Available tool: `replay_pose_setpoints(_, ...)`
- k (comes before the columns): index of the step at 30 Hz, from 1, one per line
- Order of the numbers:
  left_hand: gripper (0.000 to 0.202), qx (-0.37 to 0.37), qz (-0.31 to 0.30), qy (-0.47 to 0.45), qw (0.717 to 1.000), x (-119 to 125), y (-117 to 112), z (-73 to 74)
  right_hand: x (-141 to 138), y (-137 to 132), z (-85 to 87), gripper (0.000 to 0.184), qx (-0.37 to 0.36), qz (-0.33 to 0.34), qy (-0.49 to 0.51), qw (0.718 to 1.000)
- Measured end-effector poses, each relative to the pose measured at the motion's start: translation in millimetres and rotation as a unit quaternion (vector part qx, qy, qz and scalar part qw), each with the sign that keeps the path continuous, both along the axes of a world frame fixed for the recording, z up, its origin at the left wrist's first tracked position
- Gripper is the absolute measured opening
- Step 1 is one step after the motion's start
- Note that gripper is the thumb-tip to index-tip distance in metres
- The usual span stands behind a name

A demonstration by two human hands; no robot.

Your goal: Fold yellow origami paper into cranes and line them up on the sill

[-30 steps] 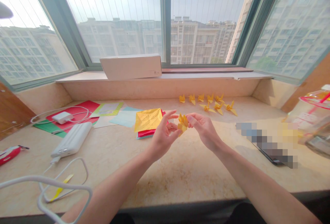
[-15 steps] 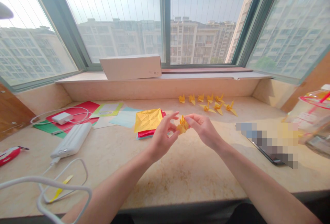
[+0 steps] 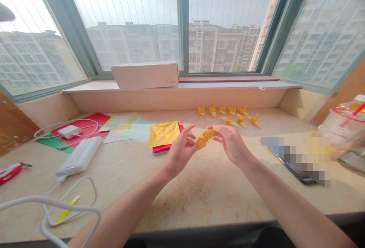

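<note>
Folded yellow origami piece (image 3: 202, 140) now drawn out longer instead of bunched, bridging the narrow gap between the hands. Left hand (image 3: 179, 153) pinching its lower end; right hand (image 3: 230, 145) looser, fingertips at its upper end. Just beyond, a row of yellow paper cranes (image 3: 228, 113).

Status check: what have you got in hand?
Left hand pinching folded yellow origami piece. Right hand with fingertips at its far end. Stack of origami paper just beyond left hand.
</note>
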State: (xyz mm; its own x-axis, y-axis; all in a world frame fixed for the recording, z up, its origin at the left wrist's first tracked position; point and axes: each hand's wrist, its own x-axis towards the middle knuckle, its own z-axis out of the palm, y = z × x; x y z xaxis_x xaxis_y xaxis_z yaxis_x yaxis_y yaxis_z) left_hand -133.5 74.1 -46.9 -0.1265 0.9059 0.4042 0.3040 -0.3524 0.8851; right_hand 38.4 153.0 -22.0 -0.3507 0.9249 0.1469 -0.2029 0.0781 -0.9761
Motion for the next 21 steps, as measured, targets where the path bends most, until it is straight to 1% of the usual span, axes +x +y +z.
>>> replay_pose_setpoints(3, 0.062, -0.002, -0.009, -0.017, 1.0, 0.6, -0.9, 0.7, 0.9, 1.2, 1.5, 0.023, -0.015, -0.015, 0.016, 1.0)
replay_pose_setpoints(8, 0.063, -0.006, -0.03, -0.04, 0.999, 0.6, -1.1, 0.9, 1.0, 3.5, 0.2, 0.025, -0.013, -0.04, 0.017, 0.999)
replay_pose_setpoints(16, 0.065, -0.015, -0.061, -0.059, 0.996, 0.7, -1.8, 2.5, 2.2, 11.2, -4.5, 0.029, -0.012, -0.057, 0.025, 0.998)
replay_pose_setpoints(18, 0.065, -0.012, -0.07, -0.068, 0.995, 1.9, -2.6, 3.4, 1.7, 11.4, -5.1, 0.03, -0.013, -0.05, 0.026, 0.998)
replay_pose_setpoints(21, 0.065, -0.008, -0.077, -0.085, 0.993, 4.1, -3.9, 4.5, -0.4, 8.7, -5.1, 0.032, -0.022, -0.017, 0.028, 0.999)
